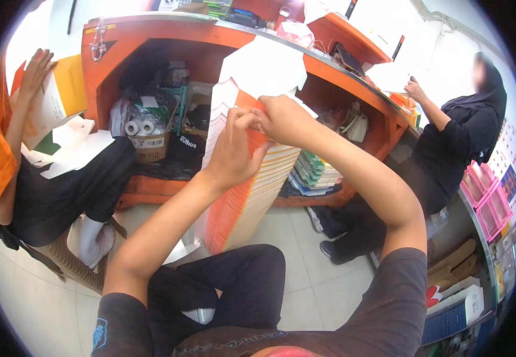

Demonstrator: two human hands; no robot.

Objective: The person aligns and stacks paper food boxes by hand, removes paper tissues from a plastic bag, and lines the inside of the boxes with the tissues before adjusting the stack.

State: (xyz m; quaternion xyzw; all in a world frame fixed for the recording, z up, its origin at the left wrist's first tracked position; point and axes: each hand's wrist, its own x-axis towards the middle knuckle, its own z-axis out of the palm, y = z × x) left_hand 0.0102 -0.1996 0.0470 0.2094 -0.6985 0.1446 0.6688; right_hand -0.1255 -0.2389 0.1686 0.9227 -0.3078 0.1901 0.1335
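My left hand (234, 149) and my right hand (286, 122) meet at the upper part of a tall stack of folded cardboard boxes (252, 196). Curled fingers on both hands come together beside an orange flap (247, 102). Whatever lies between the fingertips is too small or hidden to name. The left thumb points toward the right wrist. Above my hands, the white top piece of cardboard (264, 64) spreads out with angled edges. Orange and cream edges show in layers down the stack, which rises from the floor in front of my legs.
An orange workbench (151, 30) with open shelves stands ahead. At left, a seated person (61, 196) holds an orange-and-white box (61, 95). Another person in black (448, 143) stands at right holding a white sheet. Pink baskets (487, 193) sit on the right counter.
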